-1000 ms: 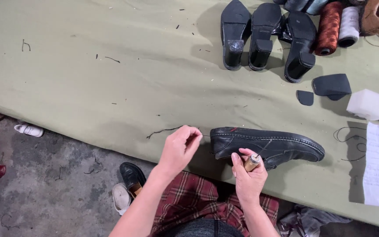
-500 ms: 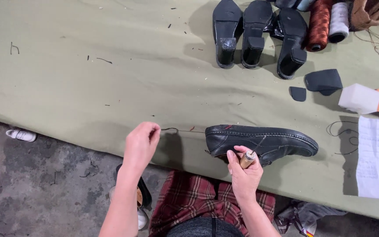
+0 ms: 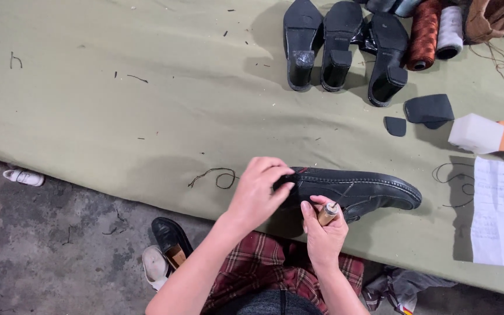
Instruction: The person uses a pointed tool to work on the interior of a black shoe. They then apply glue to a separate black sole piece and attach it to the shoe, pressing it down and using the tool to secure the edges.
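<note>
The left hand [image 3: 258,192] is closed on the heel end of a black shoe [image 3: 354,189], pinning it sideways at the table's [image 3: 118,116] near edge, seemingly to steady it for stitching. The right hand [image 3: 322,230], just below the shoe, is curled tight around a small wooden-handled tool [image 3: 328,214]. A loose dark thread [image 3: 214,177] lies left of the left hand. No containers are visible; three black heeled shoes [image 3: 339,46] and thread spools [image 3: 436,32] stand well beyond both hands.

boot soles [image 3: 339,46] | thread spools [image 3: 436,32] | sponge block [image 3: 485,134] | paper sheet [image 3: 503,213]
</note>
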